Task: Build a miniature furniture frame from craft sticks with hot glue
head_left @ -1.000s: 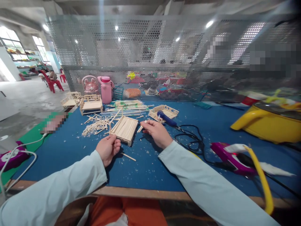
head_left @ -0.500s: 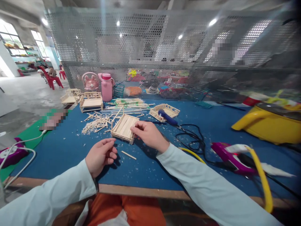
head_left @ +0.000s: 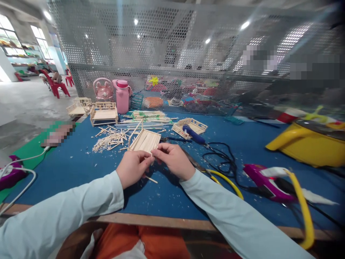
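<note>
A small bed-like model made of wooden sticks (head_left: 144,139) rests on the blue table in front of me, with a thin raised frame on its left side. My left hand (head_left: 134,166) is closed, thumb and fingers pinched at the model's near edge. From the other side, my right hand (head_left: 174,160) pinches the near right corner, its fingertips almost meeting the left ones. My fingers hide that corner and any small piece between them. One loose stick (head_left: 151,179) lies just below my hands.
Behind the model are a pile of stick offcuts (head_left: 110,139) and bundled sticks (head_left: 148,115). A blue-handled tool (head_left: 194,134) lies across another stick model (head_left: 201,126). Yellow-handled pliers (head_left: 215,177), a black cord (head_left: 223,158) and a purple power strip (head_left: 269,183) are right. Finished-looking models (head_left: 104,114) stand back left.
My left hand has moved right and up from beside the model to its near edge, meeting my right hand. My right hand has shifted slightly down along the corner.
</note>
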The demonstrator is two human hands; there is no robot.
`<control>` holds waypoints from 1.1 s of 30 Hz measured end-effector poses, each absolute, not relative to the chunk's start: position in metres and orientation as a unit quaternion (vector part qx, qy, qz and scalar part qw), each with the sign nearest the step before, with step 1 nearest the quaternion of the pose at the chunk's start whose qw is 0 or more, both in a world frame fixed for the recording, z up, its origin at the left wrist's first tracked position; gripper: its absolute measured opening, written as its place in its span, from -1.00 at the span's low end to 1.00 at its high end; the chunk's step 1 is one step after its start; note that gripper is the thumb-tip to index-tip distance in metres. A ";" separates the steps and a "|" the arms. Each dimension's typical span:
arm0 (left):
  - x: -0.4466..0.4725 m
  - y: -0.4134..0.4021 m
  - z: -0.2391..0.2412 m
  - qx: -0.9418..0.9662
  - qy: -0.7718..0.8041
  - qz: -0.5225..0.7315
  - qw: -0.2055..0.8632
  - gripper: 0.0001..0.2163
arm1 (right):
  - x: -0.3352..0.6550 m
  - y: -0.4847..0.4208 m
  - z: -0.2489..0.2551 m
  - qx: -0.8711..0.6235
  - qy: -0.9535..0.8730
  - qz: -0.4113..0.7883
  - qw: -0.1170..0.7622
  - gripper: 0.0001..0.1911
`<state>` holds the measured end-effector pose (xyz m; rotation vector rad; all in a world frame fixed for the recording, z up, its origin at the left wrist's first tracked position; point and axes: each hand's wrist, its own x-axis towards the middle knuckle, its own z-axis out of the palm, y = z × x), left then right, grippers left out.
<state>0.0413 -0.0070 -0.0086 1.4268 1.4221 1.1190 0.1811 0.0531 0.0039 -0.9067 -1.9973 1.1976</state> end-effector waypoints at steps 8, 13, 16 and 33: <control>0.037 -0.016 -0.010 0.420 0.480 0.461 0.617 -0.79 | 0.180 0.049 0.001 -0.321 -0.718 0.559 0.264 -0.59; 0.033 -0.016 -0.009 0.343 0.471 0.438 0.685 -0.90 | 0.180 0.049 0.000 -0.339 -0.712 0.535 0.304 -0.59; 0.032 -0.016 -0.006 0.303 0.460 0.440 0.709 -0.94 | 0.180 0.050 -0.003 -0.349 -0.698 0.534 0.326 -0.60; 0.026 -0.016 -0.016 0.608 0.522 0.357 0.480 -0.79 | 0.186 0.051 0.001 -0.302 -0.755 0.532 0.237 -0.64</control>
